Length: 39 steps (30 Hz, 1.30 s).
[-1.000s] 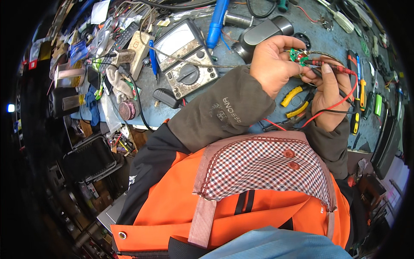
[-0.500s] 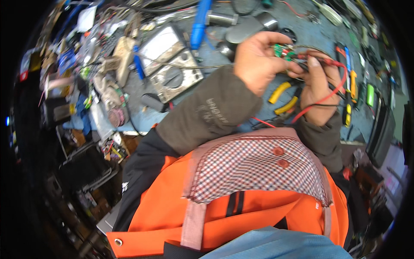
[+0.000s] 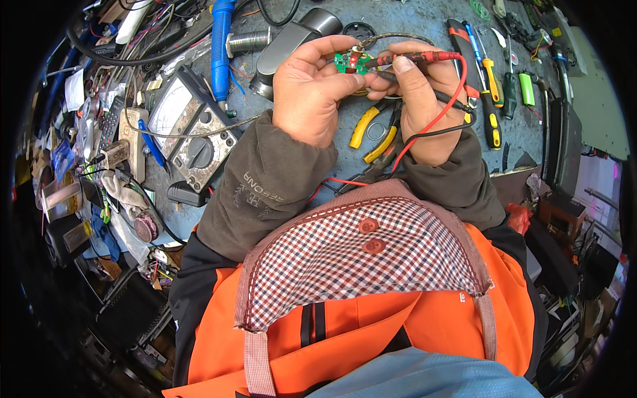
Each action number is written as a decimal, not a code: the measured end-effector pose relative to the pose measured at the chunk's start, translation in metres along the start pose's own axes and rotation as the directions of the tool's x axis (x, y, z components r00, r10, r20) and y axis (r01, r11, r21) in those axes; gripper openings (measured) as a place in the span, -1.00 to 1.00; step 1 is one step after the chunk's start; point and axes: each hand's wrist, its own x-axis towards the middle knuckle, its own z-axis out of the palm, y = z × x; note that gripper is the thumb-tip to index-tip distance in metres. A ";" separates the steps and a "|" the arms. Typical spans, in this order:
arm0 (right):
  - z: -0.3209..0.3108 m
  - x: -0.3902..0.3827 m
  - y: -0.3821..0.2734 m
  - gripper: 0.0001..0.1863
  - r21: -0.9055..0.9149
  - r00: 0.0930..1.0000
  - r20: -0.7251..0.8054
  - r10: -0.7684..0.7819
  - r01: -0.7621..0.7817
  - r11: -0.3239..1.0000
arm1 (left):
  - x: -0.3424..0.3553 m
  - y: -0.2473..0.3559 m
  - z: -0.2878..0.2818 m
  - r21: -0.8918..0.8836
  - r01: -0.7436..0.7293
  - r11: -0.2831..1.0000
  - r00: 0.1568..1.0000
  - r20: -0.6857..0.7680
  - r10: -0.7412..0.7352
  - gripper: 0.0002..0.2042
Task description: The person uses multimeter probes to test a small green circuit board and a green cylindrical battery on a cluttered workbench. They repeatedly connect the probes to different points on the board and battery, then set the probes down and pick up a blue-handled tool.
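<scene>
at twelve o'clock the left hand (image 3: 317, 89) is pinching a green board (image 3: 353, 62); at one, the right hand (image 3: 430, 99) is gripping a red probe (image 3: 424, 58) and a black probe (image 3: 454, 102); a meter (image 3: 199, 151) is lying at ten.

2 forearms (image 3: 265, 189) are extended forward; the left hand (image 3: 308, 89) is turned inward, its thumb (image 3: 346, 85) and fingers (image 3: 324, 48) pinched, and the right hand (image 3: 430, 103) is held just beside it, likewise pinched

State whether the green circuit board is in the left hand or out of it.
In: the left hand pinches the green circuit board between thumb and fingertips.
</scene>
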 end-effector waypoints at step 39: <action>-0.011 -0.004 -0.011 -0.74 -0.082 0.999 0.026 0.021 -0.019 0.996 | 0.003 0.006 0.000 -0.128 -0.007 0.992 0.999 -0.054 0.000 -0.56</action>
